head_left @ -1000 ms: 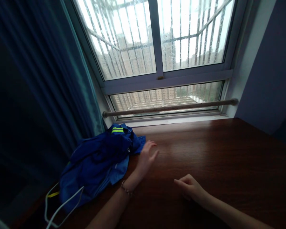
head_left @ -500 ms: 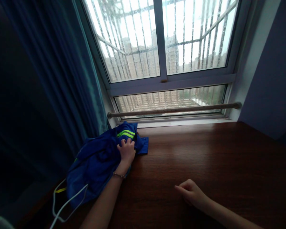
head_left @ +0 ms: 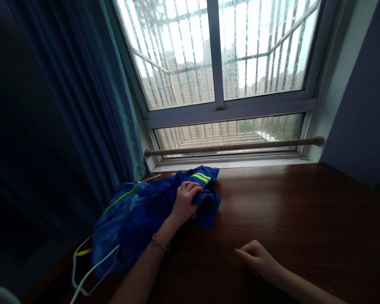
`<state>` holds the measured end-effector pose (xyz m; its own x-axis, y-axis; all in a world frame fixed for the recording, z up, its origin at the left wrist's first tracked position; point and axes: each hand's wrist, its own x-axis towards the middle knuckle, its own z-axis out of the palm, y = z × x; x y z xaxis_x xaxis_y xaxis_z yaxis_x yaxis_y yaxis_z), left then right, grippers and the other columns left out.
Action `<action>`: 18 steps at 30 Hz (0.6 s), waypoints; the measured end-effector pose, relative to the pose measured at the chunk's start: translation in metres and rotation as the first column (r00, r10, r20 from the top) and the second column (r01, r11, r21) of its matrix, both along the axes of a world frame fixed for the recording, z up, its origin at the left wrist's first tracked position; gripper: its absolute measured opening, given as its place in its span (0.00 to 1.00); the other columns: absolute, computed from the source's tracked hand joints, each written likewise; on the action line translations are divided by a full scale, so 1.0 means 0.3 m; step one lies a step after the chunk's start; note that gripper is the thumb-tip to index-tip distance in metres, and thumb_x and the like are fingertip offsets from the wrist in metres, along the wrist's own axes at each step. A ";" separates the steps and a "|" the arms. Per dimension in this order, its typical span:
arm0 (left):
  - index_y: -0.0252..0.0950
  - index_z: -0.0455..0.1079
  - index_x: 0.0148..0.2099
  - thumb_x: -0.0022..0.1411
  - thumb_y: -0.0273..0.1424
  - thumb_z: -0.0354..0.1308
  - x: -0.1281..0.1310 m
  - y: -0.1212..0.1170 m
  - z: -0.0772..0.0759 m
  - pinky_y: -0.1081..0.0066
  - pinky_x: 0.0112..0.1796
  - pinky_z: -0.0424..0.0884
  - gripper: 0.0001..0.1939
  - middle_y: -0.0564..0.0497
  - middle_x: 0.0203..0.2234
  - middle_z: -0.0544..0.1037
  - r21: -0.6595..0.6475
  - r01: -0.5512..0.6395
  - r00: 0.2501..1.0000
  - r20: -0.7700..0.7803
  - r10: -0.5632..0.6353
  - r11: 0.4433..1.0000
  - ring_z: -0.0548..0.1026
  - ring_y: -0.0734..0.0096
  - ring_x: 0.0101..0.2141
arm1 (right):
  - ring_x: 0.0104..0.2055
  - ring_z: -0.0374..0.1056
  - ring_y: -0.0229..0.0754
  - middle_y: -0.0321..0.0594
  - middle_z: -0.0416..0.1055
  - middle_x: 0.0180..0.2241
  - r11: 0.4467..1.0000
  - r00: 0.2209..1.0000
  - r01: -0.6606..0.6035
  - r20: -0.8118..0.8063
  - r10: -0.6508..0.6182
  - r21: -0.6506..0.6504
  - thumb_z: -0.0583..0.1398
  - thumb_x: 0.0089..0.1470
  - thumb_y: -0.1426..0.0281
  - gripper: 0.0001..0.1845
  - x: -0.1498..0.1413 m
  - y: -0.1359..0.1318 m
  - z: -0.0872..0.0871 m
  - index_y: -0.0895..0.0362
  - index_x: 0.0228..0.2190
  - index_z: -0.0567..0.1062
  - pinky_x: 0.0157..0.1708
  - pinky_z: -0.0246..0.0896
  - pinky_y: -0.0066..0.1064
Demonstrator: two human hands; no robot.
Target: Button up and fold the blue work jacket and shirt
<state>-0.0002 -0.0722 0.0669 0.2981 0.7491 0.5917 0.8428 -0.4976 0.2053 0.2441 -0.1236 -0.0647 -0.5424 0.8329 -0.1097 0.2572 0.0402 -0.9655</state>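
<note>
A crumpled blue jacket (head_left: 136, 219) with yellow-green stripes lies on the left part of a dark wooden table (head_left: 288, 211). My left hand (head_left: 185, 200) is closed on a fold of the jacket near its striped end. A thin bracelet shows on that wrist. My right hand (head_left: 256, 257) rests on the bare wood to the right, fingers loosely curled, holding nothing.
A white hanger (head_left: 85, 272) sticks out from under the jacket at the table's left edge. A dark teal curtain (head_left: 82, 105) hangs at the left. A barred window (head_left: 221, 63) and a horizontal rod (head_left: 234, 147) run behind the table. A wall (head_left: 361, 93) stands at the right.
My left hand reached onto the jacket, closed on it, and has pulled the striped end to the right. My right hand has stayed in place.
</note>
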 end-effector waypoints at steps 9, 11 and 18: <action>0.39 0.55 0.55 0.45 0.43 0.60 -0.046 0.071 -0.011 0.57 0.51 0.53 0.36 0.43 0.53 0.60 -0.172 -0.192 0.981 -0.004 0.194 0.966 0.56 0.55 0.54 | 0.10 0.44 0.27 0.28 0.47 0.08 1.000 1.000 0.010 0.010 -0.011 0.005 0.51 0.45 0.47 0.30 0.001 0.000 0.005 0.58 0.10 0.54 0.09 0.34 0.22; 0.38 0.53 0.57 0.42 0.45 0.60 -0.105 0.096 -0.034 0.57 0.50 0.56 0.41 0.41 0.53 0.61 -0.297 -0.288 0.958 -0.081 0.276 0.910 0.58 0.53 0.53 | 0.10 0.44 0.26 0.28 0.46 0.08 1.000 1.000 -0.001 0.009 0.001 0.019 0.51 0.45 0.47 0.30 0.000 -0.001 0.013 0.57 0.10 0.54 0.10 0.33 0.22; 0.37 0.68 0.39 0.30 0.29 0.65 -0.168 0.059 -0.025 0.71 0.37 0.67 0.27 0.52 0.34 0.76 -0.419 -0.132 0.989 -0.112 0.093 0.898 0.72 0.63 0.36 | 0.11 0.43 0.26 0.27 0.45 0.08 1.000 1.000 0.003 0.014 -0.004 0.027 0.51 0.45 0.46 0.30 -0.002 -0.004 0.016 0.57 0.10 0.53 0.10 0.34 0.22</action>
<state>-0.0505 -0.0546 0.0594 0.2323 0.9547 0.1860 0.9121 -0.2802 0.2994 0.2436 -0.1248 -0.0598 -0.5380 0.8376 -0.0944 0.2707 0.0656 -0.9604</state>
